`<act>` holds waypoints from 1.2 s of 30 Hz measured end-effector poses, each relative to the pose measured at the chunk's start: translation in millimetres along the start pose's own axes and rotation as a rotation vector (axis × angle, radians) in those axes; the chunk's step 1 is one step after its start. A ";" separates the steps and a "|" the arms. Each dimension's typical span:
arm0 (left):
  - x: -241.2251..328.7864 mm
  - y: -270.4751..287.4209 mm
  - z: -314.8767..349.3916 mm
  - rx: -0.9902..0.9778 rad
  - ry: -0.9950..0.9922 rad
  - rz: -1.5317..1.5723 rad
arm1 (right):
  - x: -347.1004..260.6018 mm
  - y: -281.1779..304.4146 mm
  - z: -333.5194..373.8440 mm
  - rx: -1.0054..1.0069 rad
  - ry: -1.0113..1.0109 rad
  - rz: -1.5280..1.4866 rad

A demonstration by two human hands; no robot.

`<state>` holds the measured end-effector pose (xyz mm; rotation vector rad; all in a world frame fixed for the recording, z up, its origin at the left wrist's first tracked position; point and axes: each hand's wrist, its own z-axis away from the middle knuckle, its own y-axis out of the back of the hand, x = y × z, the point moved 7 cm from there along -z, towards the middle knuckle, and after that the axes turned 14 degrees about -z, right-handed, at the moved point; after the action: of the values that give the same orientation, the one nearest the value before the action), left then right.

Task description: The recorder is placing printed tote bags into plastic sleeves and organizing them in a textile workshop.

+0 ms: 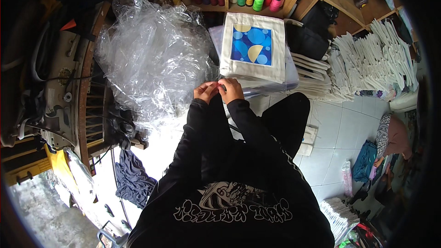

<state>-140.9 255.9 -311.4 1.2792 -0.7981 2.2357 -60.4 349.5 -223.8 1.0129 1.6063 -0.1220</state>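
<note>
My left hand (206, 91) and my right hand (231, 90) meet in front of my lap, fingertips pinched together. Whatever sits between the fingers, if anything, is too small to make out. Just beyond them lies a cream cloth bag (226, 55) with a blue panel (251, 46) of circles in blue and pale yellow. Beneath the bag is a stack of clear plastic sleeves (291, 74). To the left, close to my left hand, a large heap of crumpled clear plastic (156, 59) spreads out.
Shelves of colourful thread cones (258, 2) stand at the back. Stacked cream cloth pieces (372, 57) fill the right side, with another pile (339, 220) lower down. A sewing machine (59, 69) is at the left. Another person (396, 135) sits at the far right, by a teal bag (365, 160).
</note>
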 end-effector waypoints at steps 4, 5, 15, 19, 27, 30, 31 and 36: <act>-2.4 3.8 -0.7 0.005 -0.013 -0.011 | 5.7 -1.4 -0.9 -0.014 -0.069 -0.066; -2.3 3.9 -0.9 0.008 -0.012 -0.015 | 8.6 -2.5 -0.9 -0.022 -0.084 -0.090; 2.3 3.8 -2.6 -0.002 0.011 -0.107 | 22.0 -6.3 -0.3 -0.039 -0.171 -0.206; 7.3 0.6 -3.4 -0.035 -0.006 -0.113 | 17.1 -3.1 -2.2 -0.053 -0.132 -0.155; 11.4 1.3 -4.2 -0.015 0.027 -0.162 | 16.2 -0.4 -5.9 -0.089 -0.145 -0.144; 12.8 -2.1 -4.8 -0.036 0.026 -0.146 | 19.5 -0.4 -6.5 -0.042 -0.142 -0.283; 13.0 -2.1 -5.1 -0.036 0.024 -0.147 | 20.0 -1.2 -6.6 -0.058 -0.142 -0.267; 16.2 -1.5 -6.2 -0.057 0.017 -0.201 | 12.2 -4.9 -5.8 -0.079 -0.081 -0.170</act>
<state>-151.5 262.6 -299.3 1.2534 -0.6891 2.0479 -67.4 356.3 -234.4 0.8000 1.6093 -0.2108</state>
